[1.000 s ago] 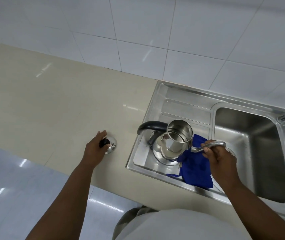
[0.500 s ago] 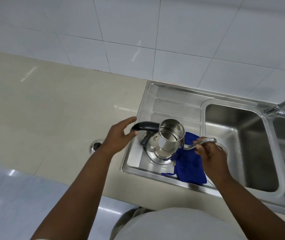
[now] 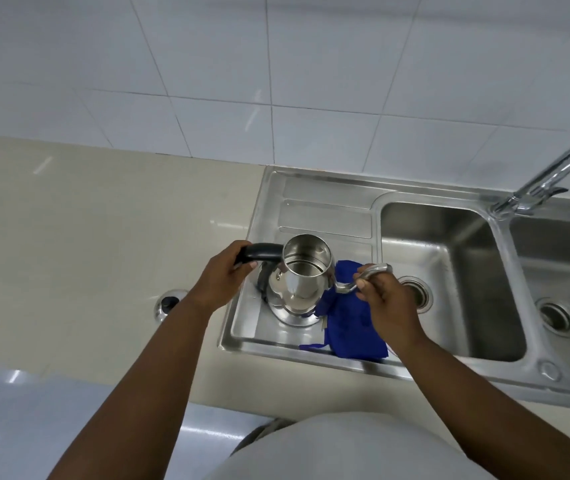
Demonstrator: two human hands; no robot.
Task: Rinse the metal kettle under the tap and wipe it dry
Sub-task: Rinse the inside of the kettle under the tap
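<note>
Tabletop (image 3: 86,220) stretches pale and bare on the far left, and near its front edge sits the lid (image 3: 169,304), black knob up, well apart from the action. Moving right, the left hand (image 3: 223,277) has its fingers wrapped around the black handle (image 3: 263,252) of the kettle (image 3: 299,284), which stands upright and open-topped on the drainboard (image 3: 325,209) of the sink (image 3: 450,377). Just beside the kettle's right flank lies the blue cloth (image 3: 351,332), partly tucked under it. Then the right hand (image 3: 385,297), fingers pinched on the curved spout (image 3: 368,275), so both hands grip the kettle now. Further right, the basin (image 3: 450,271) sits with its drain showing, and the tap (image 3: 553,174) angles in from the right edge, no water visibly running as far as can be told. This looks like the pick-up ahead of the rinse. Next move calls for lifting the kettle clear of the cloth, carrying it right over the basin, and getting that tap running.
</note>
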